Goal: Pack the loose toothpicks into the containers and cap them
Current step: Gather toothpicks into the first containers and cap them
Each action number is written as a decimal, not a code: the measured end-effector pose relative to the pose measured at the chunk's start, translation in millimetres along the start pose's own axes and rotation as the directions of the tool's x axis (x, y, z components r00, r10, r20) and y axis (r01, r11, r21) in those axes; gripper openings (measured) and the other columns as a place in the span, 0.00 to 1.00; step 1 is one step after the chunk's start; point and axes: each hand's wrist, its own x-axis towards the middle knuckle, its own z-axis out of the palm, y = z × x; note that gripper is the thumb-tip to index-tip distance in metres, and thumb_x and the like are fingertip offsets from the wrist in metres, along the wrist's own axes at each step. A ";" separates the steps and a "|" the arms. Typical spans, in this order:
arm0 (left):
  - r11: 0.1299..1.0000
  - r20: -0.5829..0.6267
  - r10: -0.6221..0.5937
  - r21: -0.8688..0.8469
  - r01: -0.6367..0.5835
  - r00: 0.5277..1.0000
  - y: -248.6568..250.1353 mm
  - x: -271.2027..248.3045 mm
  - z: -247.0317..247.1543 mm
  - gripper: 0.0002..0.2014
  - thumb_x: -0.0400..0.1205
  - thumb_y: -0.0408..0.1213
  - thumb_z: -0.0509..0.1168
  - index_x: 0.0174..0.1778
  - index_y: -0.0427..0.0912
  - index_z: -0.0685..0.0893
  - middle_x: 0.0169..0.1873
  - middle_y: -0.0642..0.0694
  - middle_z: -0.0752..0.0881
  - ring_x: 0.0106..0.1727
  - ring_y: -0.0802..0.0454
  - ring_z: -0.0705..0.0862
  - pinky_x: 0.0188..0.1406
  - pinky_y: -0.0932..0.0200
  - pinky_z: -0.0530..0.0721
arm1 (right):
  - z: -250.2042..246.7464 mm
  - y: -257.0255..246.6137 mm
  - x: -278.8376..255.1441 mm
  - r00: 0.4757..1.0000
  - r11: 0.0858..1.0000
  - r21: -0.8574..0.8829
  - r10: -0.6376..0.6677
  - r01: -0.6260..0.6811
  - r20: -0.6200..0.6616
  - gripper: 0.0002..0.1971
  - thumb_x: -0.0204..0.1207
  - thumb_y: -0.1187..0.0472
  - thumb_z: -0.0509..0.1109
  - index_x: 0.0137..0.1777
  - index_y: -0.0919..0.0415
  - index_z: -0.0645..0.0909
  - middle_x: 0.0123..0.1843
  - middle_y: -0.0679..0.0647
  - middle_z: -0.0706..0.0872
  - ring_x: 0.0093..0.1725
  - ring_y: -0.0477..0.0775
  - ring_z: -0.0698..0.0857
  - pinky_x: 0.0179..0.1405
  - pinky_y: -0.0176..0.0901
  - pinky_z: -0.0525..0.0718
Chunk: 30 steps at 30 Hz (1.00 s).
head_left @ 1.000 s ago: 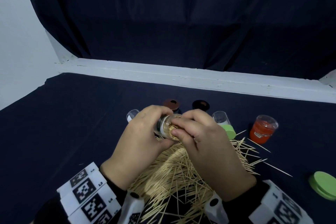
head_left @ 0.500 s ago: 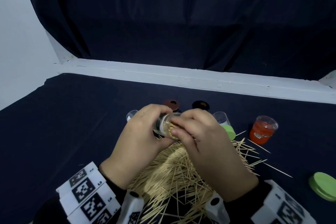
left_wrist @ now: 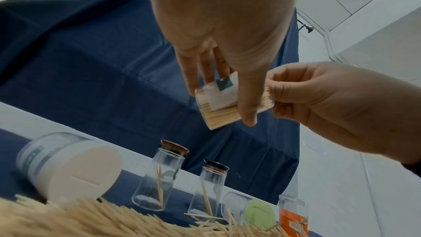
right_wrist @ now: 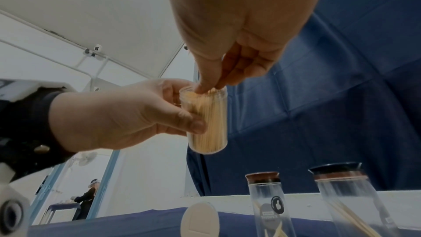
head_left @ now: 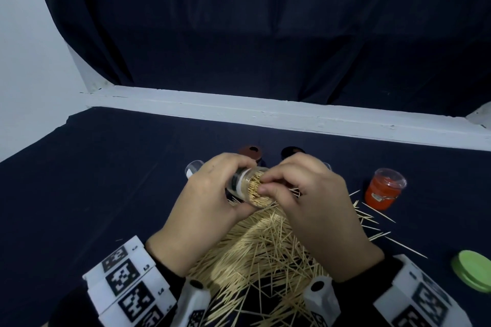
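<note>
Filling a jar over the pile.
The left hand (head_left: 210, 204) gripped the jar (head_left: 252, 188), raised above the toothpicks (head_left: 260, 255) on the surface (head_left: 106, 180); the right hand (head_left: 313, 210) pinched picks at its mouth.

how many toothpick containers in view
6: a full one in the left hand, a white-capped one lying left, a brown-capped bottle and a black-capped bottle standing behind, a green-capped one lying right, an orange one rightmost. More may be hidden.

Dim, noisy head view with wide-angle bending at the edges; brighter wrist views, soft-focused up close.
</note>
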 end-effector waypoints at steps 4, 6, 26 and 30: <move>1.000 -0.027 -0.007 0.000 0.007 1.000 -1.7 0.7 -1.5 0.24 0.64 0.38 0.82 0.55 0.50 0.83 0.50 0.61 0.84 0.54 0.65 0.80 0.53 0.72 0.77 | -2.7 -0.6 0.3 0.997 0.999 0.035 0.010 -0.007 -0.071 0.06 0.71 0.53 0.71 0.43 0.52 0.88 0.40 0.41 0.83 0.43 0.40 0.80 0.42 0.33 0.77; 1.000 -0.038 -0.006 -0.002 0.006 0.999 -2.1 1.1 -1.3 0.25 0.64 0.36 0.82 0.55 0.49 0.83 0.50 0.60 0.84 0.54 0.66 0.80 0.54 0.74 0.76 | -0.4 -1.4 -1.5 0.998 1.000 -0.001 -0.018 0.018 -0.052 0.10 0.74 0.52 0.67 0.48 0.52 0.89 0.42 0.42 0.84 0.45 0.41 0.80 0.47 0.32 0.76; 0.997 -0.026 -0.074 0.004 0.074 0.997 -8.2 -4.8 -8.1 0.24 0.63 0.43 0.82 0.53 0.53 0.82 0.49 0.62 0.83 0.52 0.64 0.82 0.49 0.65 0.82 | -15.3 5.6 4.4 0.997 0.997 -0.026 -0.072 0.072 0.023 0.07 0.74 0.57 0.71 0.48 0.54 0.89 0.43 0.41 0.85 0.46 0.40 0.81 0.48 0.30 0.78; 0.984 -0.040 -0.172 0.035 0.174 0.984 -21.9 -13.4 -22.7 0.26 0.60 0.41 0.84 0.51 0.56 0.81 0.48 0.63 0.84 0.51 0.65 0.82 0.50 0.62 0.84 | -21.6 21.4 12.4 0.971 0.982 -0.159 0.130 -0.099 0.202 0.03 0.73 0.58 0.74 0.45 0.52 0.87 0.39 0.40 0.78 0.39 0.40 0.78 0.43 0.31 0.76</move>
